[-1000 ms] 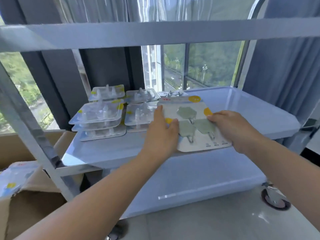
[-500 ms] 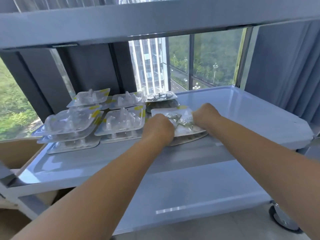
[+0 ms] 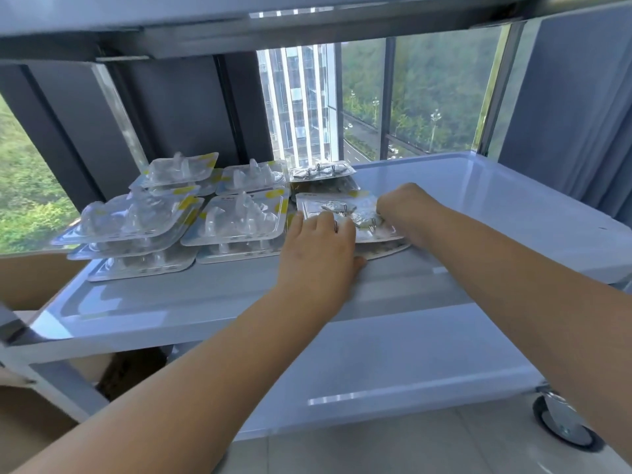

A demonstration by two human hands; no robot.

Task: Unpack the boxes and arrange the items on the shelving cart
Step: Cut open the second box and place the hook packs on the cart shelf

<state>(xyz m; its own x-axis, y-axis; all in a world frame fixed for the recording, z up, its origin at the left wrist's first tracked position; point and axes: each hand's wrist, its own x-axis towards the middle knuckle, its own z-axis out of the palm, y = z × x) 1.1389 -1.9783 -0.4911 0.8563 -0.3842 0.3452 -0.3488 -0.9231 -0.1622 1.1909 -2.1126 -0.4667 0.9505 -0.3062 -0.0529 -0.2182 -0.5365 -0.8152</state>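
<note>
Packs of clear blister packaging (image 3: 136, 217) are stacked at the left of the middle shelf (image 3: 513, 200) of the shelving cart, in neat rows, probably so that space is kept for more. Beside them the newest hook pack (image 3: 345, 210) is laid on a lower pack. The left hand (image 3: 318, 248) is rested on its near edge with fingers fairly straight, it seems to square it. The right hand (image 3: 403, 206) is curled at the pack's right edge; whether it pinches cannot be told. Yellow marks are seen on the cards, but no writing can be read.
</note>
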